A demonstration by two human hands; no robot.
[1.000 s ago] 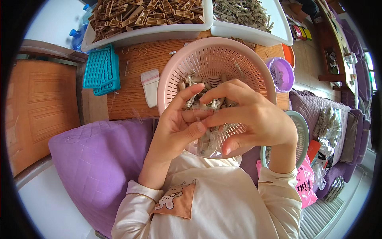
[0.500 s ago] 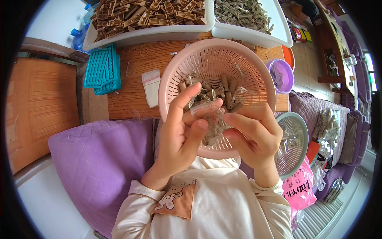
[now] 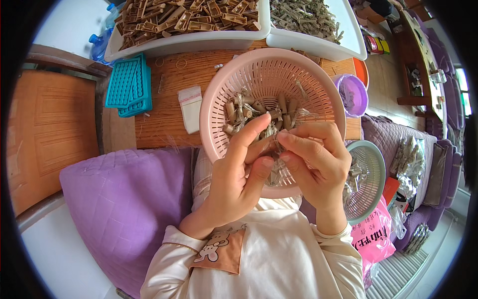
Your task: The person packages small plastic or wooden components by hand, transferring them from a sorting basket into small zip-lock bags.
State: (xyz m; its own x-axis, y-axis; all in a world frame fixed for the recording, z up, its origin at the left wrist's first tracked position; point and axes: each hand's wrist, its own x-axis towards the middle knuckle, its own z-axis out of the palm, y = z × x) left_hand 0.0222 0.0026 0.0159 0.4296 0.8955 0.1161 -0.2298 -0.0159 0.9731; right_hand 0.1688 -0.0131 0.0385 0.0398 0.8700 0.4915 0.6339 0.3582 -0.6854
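A round pink basket [image 3: 234,79] with a perforated wall sits on my lap and holds several small tan wooden pegs with clear wrappers [image 3: 259,110]. Over its near rim, my left hand [image 3: 236,179] and my right hand [image 3: 316,164] meet fingertip to fingertip. Together they pinch one small tan piece in a clear plastic wrapper [image 3: 273,144]. Most of that piece is hidden by my fingers.
Two white trays stand at the back of the wooden table [image 3: 164,94]: one with brown wooden parts [image 3: 189,20], one with grey-green pieces [image 3: 308,20]. Teal grid trays [image 3: 129,84] and a small clear bag [image 3: 190,107] lie left. A purple bowl [image 3: 353,92], a grey-green basket [image 3: 368,182] and a pink bag [image 3: 373,239] lie right. A purple cushion [image 3: 124,204] is at my left.
Both hands have drawn back toward my body, from over the basket's middle to its near rim, and the right hand has dropped lower. More of the basket's contents now shows.
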